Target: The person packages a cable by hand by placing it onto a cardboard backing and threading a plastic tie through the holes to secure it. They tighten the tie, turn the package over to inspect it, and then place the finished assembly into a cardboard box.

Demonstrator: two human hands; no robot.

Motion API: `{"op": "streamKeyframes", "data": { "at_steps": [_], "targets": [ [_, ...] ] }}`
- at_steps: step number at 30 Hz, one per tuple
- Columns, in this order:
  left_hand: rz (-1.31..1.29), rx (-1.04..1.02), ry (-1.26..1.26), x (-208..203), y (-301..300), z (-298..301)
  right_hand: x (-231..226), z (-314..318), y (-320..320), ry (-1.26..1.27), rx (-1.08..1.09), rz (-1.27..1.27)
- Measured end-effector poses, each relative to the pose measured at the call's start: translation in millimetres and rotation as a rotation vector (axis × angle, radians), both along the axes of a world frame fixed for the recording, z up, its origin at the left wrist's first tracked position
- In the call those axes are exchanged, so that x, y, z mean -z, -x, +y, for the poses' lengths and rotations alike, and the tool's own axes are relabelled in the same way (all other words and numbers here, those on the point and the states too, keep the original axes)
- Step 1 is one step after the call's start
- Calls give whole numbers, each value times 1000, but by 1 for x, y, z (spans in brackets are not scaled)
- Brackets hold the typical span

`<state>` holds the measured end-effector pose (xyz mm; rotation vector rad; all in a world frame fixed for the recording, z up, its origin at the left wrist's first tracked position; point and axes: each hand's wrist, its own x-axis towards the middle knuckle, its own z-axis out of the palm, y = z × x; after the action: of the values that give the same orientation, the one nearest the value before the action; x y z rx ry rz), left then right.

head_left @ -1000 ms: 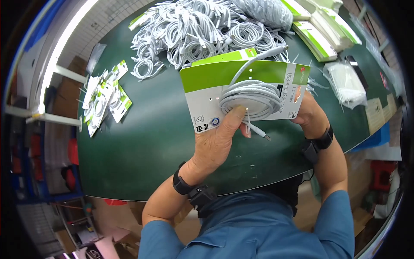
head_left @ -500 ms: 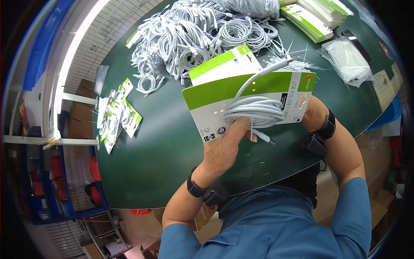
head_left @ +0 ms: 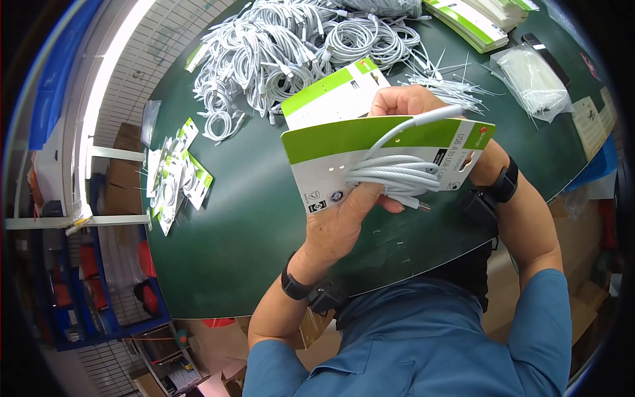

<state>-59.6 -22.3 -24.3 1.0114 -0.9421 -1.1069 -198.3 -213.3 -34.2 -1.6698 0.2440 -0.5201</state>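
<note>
Above the near edge of the dark green counter (head_left: 218, 225), the left hand (head_left: 340, 221) pins a coiled white cable (head_left: 397, 175) flat against a green-and-white backing card (head_left: 331, 155), while the right hand (head_left: 403, 102) grips the card's far edge to steady it.

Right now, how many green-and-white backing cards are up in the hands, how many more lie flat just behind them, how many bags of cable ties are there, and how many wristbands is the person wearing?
Backing card held with a coiled white cable: 1
Backing card lying flat behind it: 1
Clear bag of cable ties: 1
Black wristbands, left and right: 2
Total: 5
</note>
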Motion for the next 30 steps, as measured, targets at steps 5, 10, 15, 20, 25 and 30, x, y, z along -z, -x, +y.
{"op": "streamKeyframes", "data": {
  "at_steps": [5,10,15,20,25,30],
  "targets": [
    [267,25,-70,0,0,2,21,2,1,63,43,-25],
    [418,19,-92,2,2,1,3,14,-3,-47,4,-71],
    [468,97,-65,6,-7,-5,-1,4,-5,36,40,84],
    [385,45,-85,5,-5,-2,-4,7,-6,-227,-32,5],
    [336,6,9,35,-7,1,-21,19,5,-340,-12,121],
    [70,-6,99,36,-21,4,-43,42,14,-440,-168,-50]
  ]
}}
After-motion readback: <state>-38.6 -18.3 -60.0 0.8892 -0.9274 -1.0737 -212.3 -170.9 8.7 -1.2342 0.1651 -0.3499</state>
